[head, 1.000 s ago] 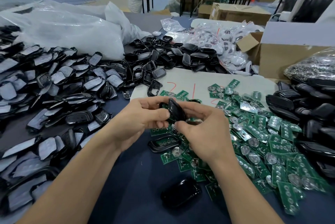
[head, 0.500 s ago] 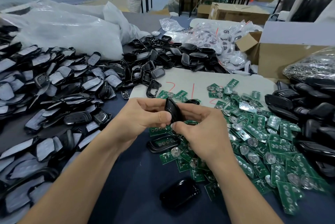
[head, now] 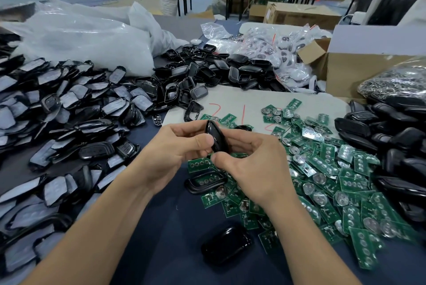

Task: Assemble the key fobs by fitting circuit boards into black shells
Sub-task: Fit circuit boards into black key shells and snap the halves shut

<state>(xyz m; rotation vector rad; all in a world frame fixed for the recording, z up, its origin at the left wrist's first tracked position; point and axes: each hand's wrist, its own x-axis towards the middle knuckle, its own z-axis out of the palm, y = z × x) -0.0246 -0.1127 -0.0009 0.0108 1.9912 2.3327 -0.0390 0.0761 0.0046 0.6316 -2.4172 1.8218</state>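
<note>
Both hands hold one black key fob shell point(head: 216, 136) on edge above the dark blue table. My left hand point(head: 177, 153) pinches it from the left with thumb and fingers. My right hand point(head: 251, 164) grips it from the right and below, its fingers curled round the shell. What sits inside the shell is hidden. A heap of green circuit boards point(head: 327, 183) with round metal discs spreads out to the right. A black frame holding a board point(head: 205, 181) lies under my hands. A closed glossy black fob point(head: 227, 246) lies near the front edge.
Black shells with grey film point(head: 76, 109) pile up on the left, more black shells point(head: 221, 72) at the back and dark shells point(head: 391, 137) on the right. White plastic bags point(head: 87, 40), a cardboard box point(head: 359, 72) and a bag of metal rings point(head: 396, 81) stand behind.
The shell has turned more onto its edge between my hands. Both hands stay in about the same place.
</note>
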